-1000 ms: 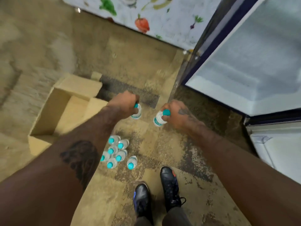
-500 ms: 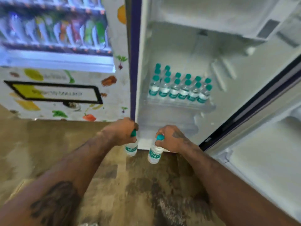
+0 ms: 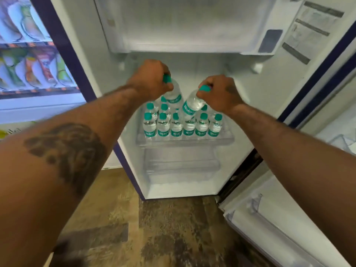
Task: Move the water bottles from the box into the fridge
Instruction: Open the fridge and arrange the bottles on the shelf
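**Position and grip.** Both hands were inside the open fridge [image 3: 256, 93], above its clear shelf [image 3: 185, 141]. The left hand [image 3: 152, 79] gripped the first bottle [image 3: 174, 95] at the neck, fingers [image 3: 163, 88] clenched about the teal cap. The right hand [image 3: 221, 91] gripped the second bottle [image 3: 189, 106] in the same way. Each bottle hung below its hand, with its base tilted inward toward the other, over the stored bottles [image 3: 182, 129]. In my judgement the neck grip left the bottle body free. Each base could then be lowered into a narrow gap without the fingers fouling the neighbouring bottles.

**Stored stock.** The stored bottles stood upright in tight rows, side by side with labels forward. The front row ran across most of the shelf. Free room was probably further back, but the hands hid that part.

**Materials.**
- **Bottles:** small, round, clear thin-walled plastic, with ribbed teal screw caps and teal-and-white label bands.
- **Shelf:** transparent, with a raised front lip that would likely check sliding.
- **Fridge lining:** smooth white plastic.
- **Floor:** the floor [image 3: 173, 228] was mottled brown and worn.
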### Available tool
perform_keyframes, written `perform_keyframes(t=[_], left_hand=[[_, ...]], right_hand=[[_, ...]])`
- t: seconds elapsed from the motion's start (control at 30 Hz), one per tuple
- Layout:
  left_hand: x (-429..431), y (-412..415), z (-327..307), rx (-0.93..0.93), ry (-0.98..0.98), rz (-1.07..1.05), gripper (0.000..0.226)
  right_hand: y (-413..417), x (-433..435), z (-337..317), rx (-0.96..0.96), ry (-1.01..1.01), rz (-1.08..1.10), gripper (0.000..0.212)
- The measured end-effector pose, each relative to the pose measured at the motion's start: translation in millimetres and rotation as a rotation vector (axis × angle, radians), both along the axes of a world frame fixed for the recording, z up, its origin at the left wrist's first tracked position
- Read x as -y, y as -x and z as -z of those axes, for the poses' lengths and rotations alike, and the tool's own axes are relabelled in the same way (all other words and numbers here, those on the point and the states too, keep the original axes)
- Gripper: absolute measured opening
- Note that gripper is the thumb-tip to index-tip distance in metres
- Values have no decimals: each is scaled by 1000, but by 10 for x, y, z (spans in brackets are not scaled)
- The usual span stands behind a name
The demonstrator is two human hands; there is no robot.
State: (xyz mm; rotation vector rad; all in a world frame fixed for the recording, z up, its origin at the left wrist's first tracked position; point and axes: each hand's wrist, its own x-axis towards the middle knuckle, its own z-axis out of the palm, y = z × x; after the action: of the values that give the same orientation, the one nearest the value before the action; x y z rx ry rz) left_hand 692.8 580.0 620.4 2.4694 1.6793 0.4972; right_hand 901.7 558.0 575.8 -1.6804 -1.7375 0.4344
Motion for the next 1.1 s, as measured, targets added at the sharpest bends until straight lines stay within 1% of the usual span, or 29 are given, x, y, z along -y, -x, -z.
perform_keyframes(t=[0.07, 0.13, 0.27, 0.37, 0.43, 0.53, 0.77, 0.97, 1.1], left_hand=[[-179, -60, 79, 41, -19, -20, 34], [-368, -92, 171, 63, -27, -28, 33], [-743, -59, 358, 56, -58, -29, 28], [-1008, -110, 525, 80, -37, -39, 26], [-1171, -119, 635, 57, -28, -40, 26], [-1375, -173, 755, -10, -12, -2, 27], [-1734, -354, 1066, -86, 155, 42, 32], [-1835, -423, 1318, -161, 274, 29, 39], [-1831, -428, 1449, -185, 332, 26, 38]], right_hand=[[-3, -192, 48, -30, -78, 19, 22], [-16, -415, 126, 5, -107, 65, 23], [-66, -860, 276, -17, -98, 135, 23], [-167, -1080, 413, 30, -106, 205, 26], [-206, -1236, 502, 27, -101, 221, 28], [-248, -1461, 611, 65, -64, 197, 30], [-261, -1737, 881, 174, 78, 54, 33], [-179, -1865, 1114, 243, 176, -34, 38], [-119, -1880, 1256, 251, 254, -78, 40]])
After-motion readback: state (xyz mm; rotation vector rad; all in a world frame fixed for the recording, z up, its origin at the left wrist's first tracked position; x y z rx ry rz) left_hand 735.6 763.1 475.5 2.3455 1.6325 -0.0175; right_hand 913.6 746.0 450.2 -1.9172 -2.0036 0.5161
